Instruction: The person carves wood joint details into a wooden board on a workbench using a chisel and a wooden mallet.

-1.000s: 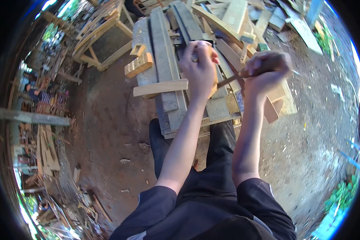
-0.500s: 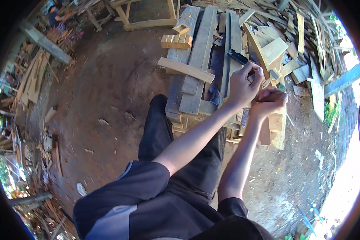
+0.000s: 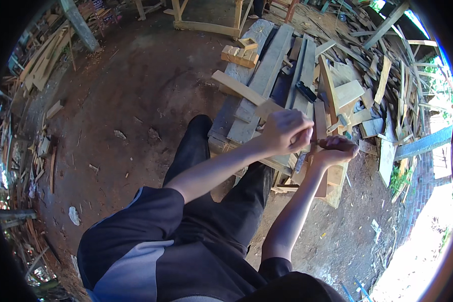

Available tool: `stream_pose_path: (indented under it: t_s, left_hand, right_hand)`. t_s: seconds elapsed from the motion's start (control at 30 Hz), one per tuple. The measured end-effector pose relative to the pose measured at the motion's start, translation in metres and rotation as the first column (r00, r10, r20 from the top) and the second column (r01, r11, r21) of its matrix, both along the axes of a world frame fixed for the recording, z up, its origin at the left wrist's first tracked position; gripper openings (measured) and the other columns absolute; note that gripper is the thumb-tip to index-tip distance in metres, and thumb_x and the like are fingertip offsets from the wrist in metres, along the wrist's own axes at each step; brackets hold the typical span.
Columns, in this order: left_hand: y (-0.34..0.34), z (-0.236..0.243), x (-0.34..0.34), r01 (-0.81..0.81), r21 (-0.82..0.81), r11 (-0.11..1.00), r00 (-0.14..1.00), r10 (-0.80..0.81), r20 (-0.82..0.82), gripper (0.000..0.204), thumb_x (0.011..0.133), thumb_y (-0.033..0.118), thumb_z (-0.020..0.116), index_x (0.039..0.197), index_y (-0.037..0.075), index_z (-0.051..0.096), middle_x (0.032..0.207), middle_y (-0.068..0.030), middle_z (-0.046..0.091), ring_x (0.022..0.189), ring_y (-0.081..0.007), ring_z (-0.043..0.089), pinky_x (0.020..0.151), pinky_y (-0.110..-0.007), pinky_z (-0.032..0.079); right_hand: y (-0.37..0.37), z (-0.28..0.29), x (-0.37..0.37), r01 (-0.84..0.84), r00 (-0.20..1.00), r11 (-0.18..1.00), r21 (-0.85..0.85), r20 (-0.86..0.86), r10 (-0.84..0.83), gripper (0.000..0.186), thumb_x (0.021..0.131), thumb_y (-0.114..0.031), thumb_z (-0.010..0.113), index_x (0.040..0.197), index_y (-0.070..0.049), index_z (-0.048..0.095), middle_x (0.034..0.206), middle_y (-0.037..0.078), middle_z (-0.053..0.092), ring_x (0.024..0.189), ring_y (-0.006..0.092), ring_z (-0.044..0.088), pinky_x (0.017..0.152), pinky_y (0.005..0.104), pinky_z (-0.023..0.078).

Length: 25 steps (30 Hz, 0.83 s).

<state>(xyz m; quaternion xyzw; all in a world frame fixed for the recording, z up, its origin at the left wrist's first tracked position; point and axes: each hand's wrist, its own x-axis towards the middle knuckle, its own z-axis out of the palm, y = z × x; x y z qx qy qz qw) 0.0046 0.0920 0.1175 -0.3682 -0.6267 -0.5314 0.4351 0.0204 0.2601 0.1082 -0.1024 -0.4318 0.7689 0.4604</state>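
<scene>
My left hand (image 3: 288, 132) is closed, raised over the near end of the bench of planks (image 3: 267, 80). Close to its right, my right hand (image 3: 335, 150) is also closed, with the knuckles turned up. A thin brownish strip shows between the two hands, too small to name, and what each one grips is hidden by the fingers. Past my left hand lies a light board (image 3: 244, 90) set across the planks. Beyond both hands a black, oblong object (image 3: 305, 92) rests on the bench, beside a long upright-edged wooden piece (image 3: 328, 88).
A notched wooden block (image 3: 240, 56) and a small wooden frame (image 3: 247, 44) sit at the bench's far left. Scrap wood (image 3: 357, 55) is heaped at the far right. A timber stand (image 3: 206, 27) is at the back, and a post (image 3: 79, 25) leans at the far left.
My left hand has moved left and nearer to me, away from beside the black object. My right hand stays beside it, still closed. The whole view has shifted a little.
</scene>
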Motion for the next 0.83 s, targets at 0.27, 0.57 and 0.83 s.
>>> stream_pose_path:
  t_s: [0.27,0.57,0.83]
  left_hand:
    - [-0.032,-0.072,-0.092,-0.213,-0.671,0.710,0.973,0.220,-0.077,0.035,0.089,0.039,0.070,0.104,0.009,0.062,0.098,-0.0064,0.063,0.093,-0.0220,0.066,0.084,-0.041,0.053]
    - [-0.064,-0.120,-0.110,-0.014,-0.882,0.471,0.910,0.372,0.185,0.089,0.096,0.077,0.031,0.157,0.013,0.032,0.160,-0.0200,0.031,0.154,-0.0327,0.020,0.125,-0.060,0.007]
    - [-0.112,-0.102,-0.128,0.009,-0.896,0.445,0.844,0.477,0.245,0.089,0.094,0.078,0.037,0.161,0.021,0.025,0.164,-0.0163,0.025,0.156,-0.0319,0.014,0.124,-0.061,0.010]
  right_hand:
    - [-0.022,0.009,-0.014,0.074,0.996,0.981,0.181,0.035,-0.082,0.054,0.104,-0.052,0.037,0.075,-0.008,0.048,0.053,0.004,0.045,0.038,0.0118,0.041,0.032,0.0262,0.030]
    - [-0.036,0.006,-0.042,0.018,0.997,0.908,0.419,0.066,-0.051,0.053,0.107,-0.051,0.043,0.075,-0.009,0.049,0.052,0.002,0.046,0.038,0.0086,0.040,0.032,0.0254,0.028]
    - [-0.045,0.011,-0.081,0.069,0.977,0.714,0.697,0.099,-0.191,0.031,0.098,-0.033,0.070,0.086,-0.006,0.060,0.059,0.001,0.054,0.049,0.0075,0.051,0.045,0.0210,0.038]
